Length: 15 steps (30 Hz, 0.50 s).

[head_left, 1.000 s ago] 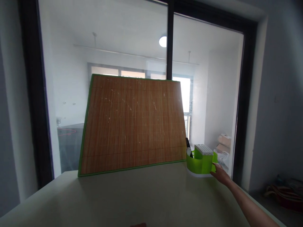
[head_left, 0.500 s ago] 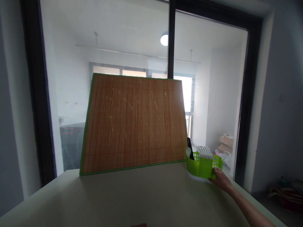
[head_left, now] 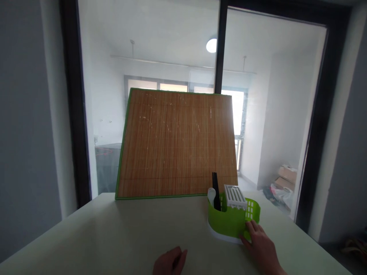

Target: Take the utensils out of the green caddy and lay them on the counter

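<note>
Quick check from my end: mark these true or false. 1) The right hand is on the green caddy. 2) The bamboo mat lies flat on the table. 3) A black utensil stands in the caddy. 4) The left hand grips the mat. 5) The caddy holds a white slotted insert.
1) The right hand is on the green caddy: true, its fingers touch the caddy's near right side.
2) The bamboo mat lies flat: false, it stands upright against the window.
3) A black utensil stands in the caddy: true.
4) The left hand grips the mat: false, it rests low on the table, apart from the mat.
5) A white slotted insert sits in the caddy: true.
</note>
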### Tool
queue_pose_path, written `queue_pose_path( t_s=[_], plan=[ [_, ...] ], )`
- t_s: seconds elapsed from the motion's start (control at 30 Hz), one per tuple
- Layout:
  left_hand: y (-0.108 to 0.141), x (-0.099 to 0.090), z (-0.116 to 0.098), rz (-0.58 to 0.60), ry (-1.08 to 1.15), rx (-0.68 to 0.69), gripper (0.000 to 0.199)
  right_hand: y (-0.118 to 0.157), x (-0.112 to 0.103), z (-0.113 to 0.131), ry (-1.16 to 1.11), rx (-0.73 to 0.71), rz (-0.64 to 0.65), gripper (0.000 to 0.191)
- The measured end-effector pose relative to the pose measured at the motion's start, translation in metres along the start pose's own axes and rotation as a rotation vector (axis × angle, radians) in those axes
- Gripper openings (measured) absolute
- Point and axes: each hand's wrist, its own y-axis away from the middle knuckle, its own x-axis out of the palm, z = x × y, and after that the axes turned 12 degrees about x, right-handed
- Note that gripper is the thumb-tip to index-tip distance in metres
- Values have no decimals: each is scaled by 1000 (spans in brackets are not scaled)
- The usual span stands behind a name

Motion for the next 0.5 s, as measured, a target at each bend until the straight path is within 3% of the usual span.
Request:
queue_pose_path(
  t_s=[0.3, 0.5],
  plan=[
    [-4, -25, 0, -289, 54, -103, 40, 42, 16, 87, 3, -325, -168, 28],
    [-2, -27, 4, -332, 122, -111, 39, 50, 15, 120, 22, -493, -249, 30]
  ],
)
